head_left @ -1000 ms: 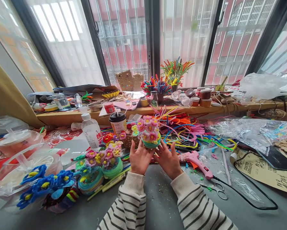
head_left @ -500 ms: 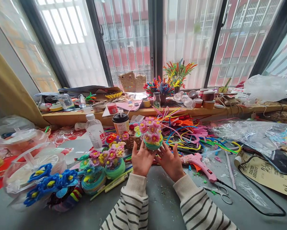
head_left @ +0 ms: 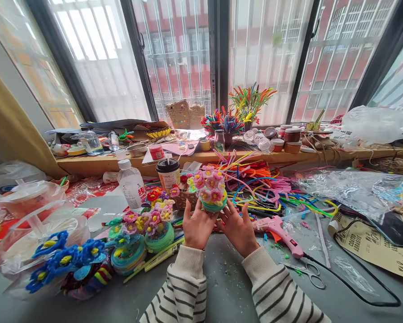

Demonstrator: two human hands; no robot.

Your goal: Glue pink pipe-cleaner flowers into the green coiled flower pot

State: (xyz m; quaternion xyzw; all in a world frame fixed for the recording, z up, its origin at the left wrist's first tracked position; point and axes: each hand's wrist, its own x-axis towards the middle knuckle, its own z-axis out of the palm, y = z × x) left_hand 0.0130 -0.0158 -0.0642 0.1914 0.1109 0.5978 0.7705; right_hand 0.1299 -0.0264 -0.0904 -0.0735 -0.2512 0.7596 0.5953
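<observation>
A small pot of pink fuzzy-wire flowers (head_left: 211,185) with yellow centres and a green-and-yellow wrapped base sits at the fingers of both hands, in the middle of the view. My left hand (head_left: 198,226), palm up, supports its base from the left, thumb spread outward. On the other side my right hand (head_left: 240,229), also palm up, has its fingers against the base. The fingertips are partly hidden by the pot. Left of my hands stand a similar green pot of pink flowers (head_left: 159,235), a teal-wrapped pot (head_left: 129,255) and blue flowers (head_left: 67,259).
A pink glue gun (head_left: 278,231) with a black cord lies to the right, near scissors (head_left: 307,271). Behind are loose pipe cleaners (head_left: 258,179), a lidded cup (head_left: 168,172) and a water bottle (head_left: 130,184). Sandpaper (head_left: 363,242) lies far right; jars (head_left: 292,139) line the sill.
The flower pot has turned slightly and shifted a little left at my fingers. Both hands keep nearly the same pose; the whole view has drifted slightly.
</observation>
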